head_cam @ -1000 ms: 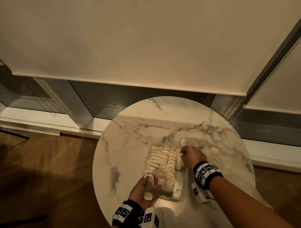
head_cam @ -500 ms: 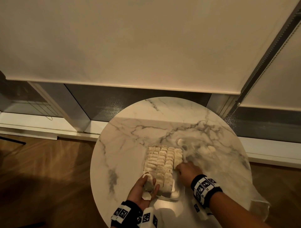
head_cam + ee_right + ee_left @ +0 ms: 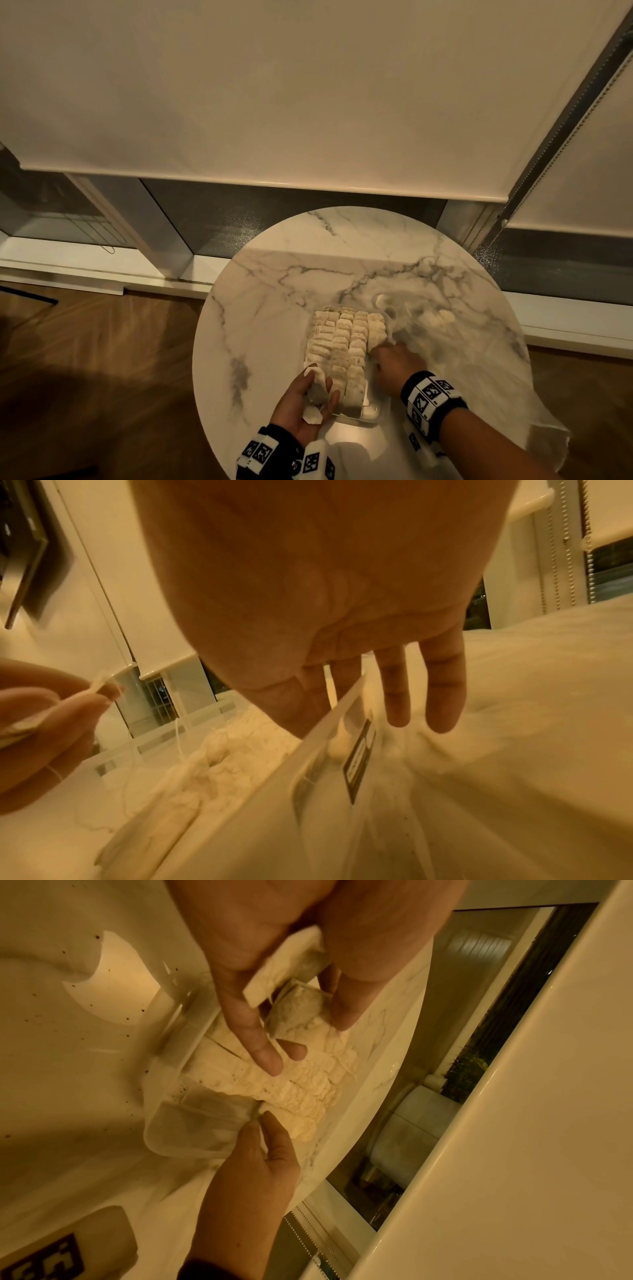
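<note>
cream tea bags [image 3: 346,346], grey-veined marble table [image 3: 274,308]

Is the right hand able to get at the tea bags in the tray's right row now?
Probably yes. The tray has no lid, and the right hand is at its right edge, fingers beside that row of tea bags; nothing lies between.

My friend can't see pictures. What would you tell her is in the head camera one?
From above, a person's left hand holds a tea bag beside a clear tray packed with rows of tea bags, while the right hand touches the right-hand row. The tray sits on a round marble table near a window blind.
</note>
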{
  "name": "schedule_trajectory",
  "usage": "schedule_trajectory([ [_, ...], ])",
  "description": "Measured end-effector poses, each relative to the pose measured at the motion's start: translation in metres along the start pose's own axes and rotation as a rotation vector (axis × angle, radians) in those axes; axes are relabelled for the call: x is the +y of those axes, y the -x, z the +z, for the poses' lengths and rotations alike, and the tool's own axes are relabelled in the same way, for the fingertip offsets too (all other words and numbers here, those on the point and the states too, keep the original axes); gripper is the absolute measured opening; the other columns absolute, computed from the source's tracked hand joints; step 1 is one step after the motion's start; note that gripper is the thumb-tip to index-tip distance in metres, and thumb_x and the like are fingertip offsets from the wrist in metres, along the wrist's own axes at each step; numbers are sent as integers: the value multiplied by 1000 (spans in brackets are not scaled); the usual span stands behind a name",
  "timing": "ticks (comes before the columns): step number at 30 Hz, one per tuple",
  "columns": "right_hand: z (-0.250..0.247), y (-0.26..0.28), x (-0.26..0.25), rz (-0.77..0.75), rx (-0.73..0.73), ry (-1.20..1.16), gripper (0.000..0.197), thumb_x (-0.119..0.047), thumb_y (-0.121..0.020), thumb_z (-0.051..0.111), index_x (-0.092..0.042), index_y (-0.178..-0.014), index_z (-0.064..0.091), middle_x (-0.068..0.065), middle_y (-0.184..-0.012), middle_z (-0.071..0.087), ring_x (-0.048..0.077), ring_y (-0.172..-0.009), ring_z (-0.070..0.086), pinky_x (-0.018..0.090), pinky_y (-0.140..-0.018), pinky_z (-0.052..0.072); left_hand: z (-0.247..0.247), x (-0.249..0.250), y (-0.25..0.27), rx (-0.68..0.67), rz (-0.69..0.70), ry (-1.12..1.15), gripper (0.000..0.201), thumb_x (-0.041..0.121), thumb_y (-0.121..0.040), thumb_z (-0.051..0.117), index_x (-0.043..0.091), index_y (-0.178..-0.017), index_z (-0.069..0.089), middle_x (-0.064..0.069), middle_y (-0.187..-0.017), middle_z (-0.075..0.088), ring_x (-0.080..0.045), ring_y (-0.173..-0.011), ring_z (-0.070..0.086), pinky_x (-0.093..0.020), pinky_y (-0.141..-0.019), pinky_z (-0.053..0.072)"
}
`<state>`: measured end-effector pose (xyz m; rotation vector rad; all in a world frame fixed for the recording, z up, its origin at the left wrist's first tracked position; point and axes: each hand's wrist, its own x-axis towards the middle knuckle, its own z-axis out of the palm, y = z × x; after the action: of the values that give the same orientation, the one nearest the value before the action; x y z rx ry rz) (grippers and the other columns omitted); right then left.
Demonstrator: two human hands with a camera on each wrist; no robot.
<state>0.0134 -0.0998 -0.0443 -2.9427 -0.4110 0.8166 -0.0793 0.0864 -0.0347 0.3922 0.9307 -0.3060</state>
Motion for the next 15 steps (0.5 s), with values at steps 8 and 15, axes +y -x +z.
schedule_trajectory([
  [8, -10, 19, -3, -51, 356, -122, 35, -45, -92, 43, -33, -118, 64, -9, -123, 61, 19, -115, 48, 35, -91, 46, 12, -3, 7, -64, -4, -75, 17, 12, -95, 56, 10, -110, 63, -17, -93, 73, -28, -83, 69, -44, -69, 58],
  [15, -16, 29, -30, -278, 115, -931, 23, -45, -87, 67, -27, -100, 74, -11, -94, 73, 1, -89, 65, 27, -86, 54, 21, -13, 10, -116, 5, -236, 34, 17, -84, 65, 14, -118, 66, -10, -111, 71, -22, -90, 70, -33, -73, 56],
])
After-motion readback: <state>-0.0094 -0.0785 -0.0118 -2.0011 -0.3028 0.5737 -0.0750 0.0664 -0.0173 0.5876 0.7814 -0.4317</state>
